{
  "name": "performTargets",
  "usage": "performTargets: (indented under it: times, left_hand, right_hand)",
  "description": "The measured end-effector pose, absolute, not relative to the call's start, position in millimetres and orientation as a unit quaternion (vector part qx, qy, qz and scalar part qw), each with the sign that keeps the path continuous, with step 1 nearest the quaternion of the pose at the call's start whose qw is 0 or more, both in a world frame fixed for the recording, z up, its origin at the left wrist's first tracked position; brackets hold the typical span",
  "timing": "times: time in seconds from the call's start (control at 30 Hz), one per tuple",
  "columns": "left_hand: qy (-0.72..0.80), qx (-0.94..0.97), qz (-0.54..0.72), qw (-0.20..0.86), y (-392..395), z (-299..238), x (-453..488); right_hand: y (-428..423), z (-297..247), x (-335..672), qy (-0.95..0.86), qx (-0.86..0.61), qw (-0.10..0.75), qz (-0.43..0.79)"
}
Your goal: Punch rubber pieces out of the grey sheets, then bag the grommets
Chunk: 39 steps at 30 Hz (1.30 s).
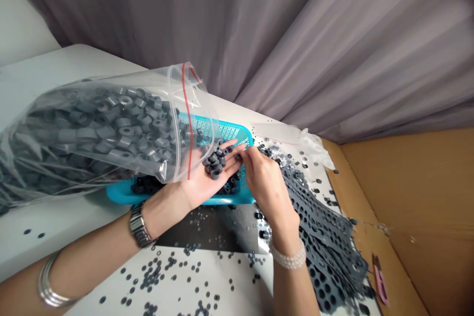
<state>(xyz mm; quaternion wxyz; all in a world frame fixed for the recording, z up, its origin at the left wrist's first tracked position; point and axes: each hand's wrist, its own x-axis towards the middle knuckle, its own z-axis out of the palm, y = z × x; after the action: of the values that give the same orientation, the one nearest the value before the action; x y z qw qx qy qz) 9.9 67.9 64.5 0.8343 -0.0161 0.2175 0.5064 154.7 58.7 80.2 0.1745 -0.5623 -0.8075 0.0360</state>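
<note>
My left hand (202, 177) is palm up, fingers stretched out, carrying a small heap of dark grey rubber rings (215, 163). The open mouth of a clear zip bag (181, 128) with a red strip lies over its palm. Packed with many more grey rings (122, 133), the bag rests on its side. At the left fingertips, my right hand (264, 182) pinches its thumb and fingers together by one dark ring (238, 157). Below both hands stands a turquoise basket (229, 201) with dark rings inside.
Punched grey rubber sheets (326, 227) are piled at the right. Small dark discs (151, 274) lie scattered over the white table (99, 227). Pink-handled scissors (379, 281) lie on cardboard (411, 187) at the far right. Another clear plastic bag (313, 145) lies behind the sheets, near a grey curtain (229, 24).
</note>
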Motion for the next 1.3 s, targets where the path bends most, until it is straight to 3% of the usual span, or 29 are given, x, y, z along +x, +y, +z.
performTargets:
  times: [0.17,0.37,0.8,1.3]
  left_hand:
    - [0.238,-0.021,0.506,0.828,65.8,72.9,10.5]
    - [0.216,-0.017,0.502,0.837,66.2,70.8,9.6]
    - [0.214,-0.019,0.494,0.842,66.8,74.7,9.9]
    - [0.210,-0.017,0.487,0.848,64.7,76.5,7.3]
  right_hand:
    - [62.3,74.8,157.5,-0.786,-0.598,0.158,0.006]
    - [64.3,76.3,161.7,-0.766,-0.594,0.237,0.062]
    - [61.0,92.8,171.7,-0.741,-0.576,0.302,0.166]
    - [60.8,93.2,158.2,-0.786,-0.485,0.297,0.242]
